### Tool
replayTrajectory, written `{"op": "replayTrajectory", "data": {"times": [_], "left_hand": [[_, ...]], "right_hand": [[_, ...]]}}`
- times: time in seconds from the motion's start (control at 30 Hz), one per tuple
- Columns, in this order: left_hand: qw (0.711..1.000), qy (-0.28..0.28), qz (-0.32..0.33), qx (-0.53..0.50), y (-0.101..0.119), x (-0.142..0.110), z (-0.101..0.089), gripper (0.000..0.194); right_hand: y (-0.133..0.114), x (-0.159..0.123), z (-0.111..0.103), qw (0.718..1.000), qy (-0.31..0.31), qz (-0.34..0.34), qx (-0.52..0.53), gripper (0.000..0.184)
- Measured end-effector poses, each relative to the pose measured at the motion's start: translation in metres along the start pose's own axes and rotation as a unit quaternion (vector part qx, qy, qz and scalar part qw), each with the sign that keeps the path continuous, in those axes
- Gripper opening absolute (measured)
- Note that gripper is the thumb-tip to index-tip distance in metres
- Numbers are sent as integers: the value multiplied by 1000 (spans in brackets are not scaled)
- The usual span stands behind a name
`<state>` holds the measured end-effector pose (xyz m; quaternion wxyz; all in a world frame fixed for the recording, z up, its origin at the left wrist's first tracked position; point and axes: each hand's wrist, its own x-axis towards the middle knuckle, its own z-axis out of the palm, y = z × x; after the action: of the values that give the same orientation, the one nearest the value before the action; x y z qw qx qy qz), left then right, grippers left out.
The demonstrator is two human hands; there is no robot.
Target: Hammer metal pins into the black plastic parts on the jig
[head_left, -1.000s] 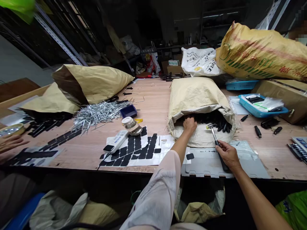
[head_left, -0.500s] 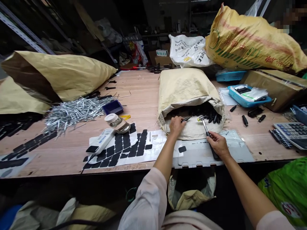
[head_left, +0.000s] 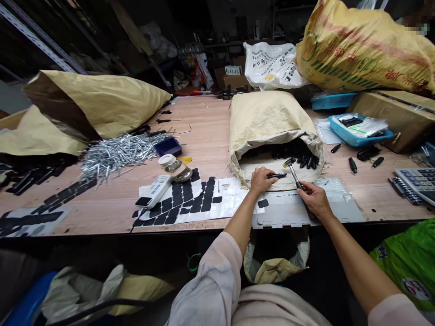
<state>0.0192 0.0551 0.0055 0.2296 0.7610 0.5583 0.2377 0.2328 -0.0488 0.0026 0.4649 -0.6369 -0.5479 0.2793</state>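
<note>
My left hand [head_left: 261,181] pinches a slim black pen-shaped piece [head_left: 277,175], which points right across the mouth of a beige woven sack [head_left: 268,115]. In my right hand [head_left: 314,199] is a small hammer [head_left: 295,175], gripped by its dark handle. Its metal head with a yellowish face is raised at the sack's opening, just right of the black piece and apart from it. Inside the sack several similar black pieces [head_left: 308,159] lie heaped at the right. A grey-white sheet [head_left: 282,212] lies under the sack's front edge.
Left on the table are a pile of metal rods [head_left: 118,154], a lidded jar [head_left: 176,168], a white device [head_left: 154,191] and black stickers [head_left: 183,192]. Blue baskets [head_left: 360,131], a calculator [head_left: 418,181] and loose black pieces [head_left: 352,165] stand right. An open sack [head_left: 277,267] hangs below the table edge.
The black piece in my left hand has swung from tilted upward to nearly level, more of it showing. The hammer stays in my right hand, its head turned slightly. The view has shifted a little.
</note>
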Motion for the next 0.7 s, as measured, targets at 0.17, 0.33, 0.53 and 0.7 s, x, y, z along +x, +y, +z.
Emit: {"op": "replayTrajectory", "data": {"times": [0.17, 0.33, 0.53, 0.7], "left_hand": [[1000, -6, 0, -3, 0, 0, 0, 22], [1000, -12, 1, -6, 0, 1, 0, 22], [1000, -11, -7, -1, 3, -1, -1, 22], [1000, -8, -8, -16, 4, -1, -2, 20]], "right_hand": [[-14, -17, -11, 996, -19, -58, -61, 43], [-19, -28, -10, 989, -19, -101, -106, 39], [-20, -31, -2, 984, -50, -116, -124, 36], [-27, -30, 3, 986, -42, -122, -103, 36]]}}
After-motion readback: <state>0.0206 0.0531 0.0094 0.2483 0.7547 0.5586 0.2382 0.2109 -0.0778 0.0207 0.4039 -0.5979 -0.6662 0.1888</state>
